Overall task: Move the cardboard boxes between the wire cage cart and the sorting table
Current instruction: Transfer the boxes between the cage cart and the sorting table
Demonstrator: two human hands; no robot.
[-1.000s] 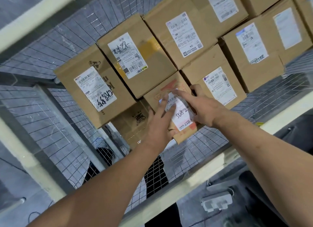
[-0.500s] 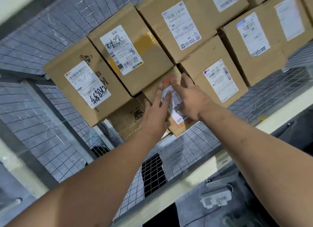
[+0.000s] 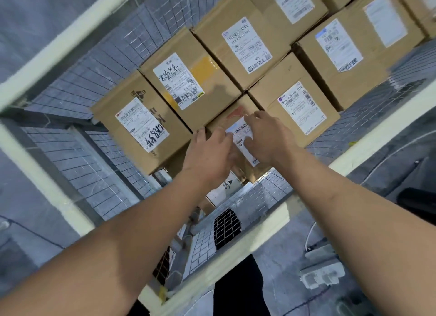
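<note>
wire cage cart: standing open at the top with mesh walls all round, and it's carrying the whole load. The sorting counter isn't showing anywhere in shot.
neighbours: the scrawled-marker box, the handwritten-label box and the 030 box are crowding the target on 3 sides. Imo you're wanting to draw it straight up and toward you without twisting, or it's dragging a neighbour along.
HEAVY box: lying underneath with only its sticker peeking out. It's acting as the base, so don't be levering against it.
small box: sitting inside the cart at the near edge of the stack, wedged low between those 3 and touching them. It's looking light enough for 2 hands, but I'm guessing.
left hand: gripping the near-left corner, thumb on the side and fingers over the top.
right hand: curling its fingers over the labelled top, so it's grasping the box too. Getting fingertips past the far edge before lifting is looking like the smart move.
shipping label: 1 s ago the marker writing was showing between flat, splayed fingers. Now both hands are sitting further up the box, covering that part and curling more.
</note>
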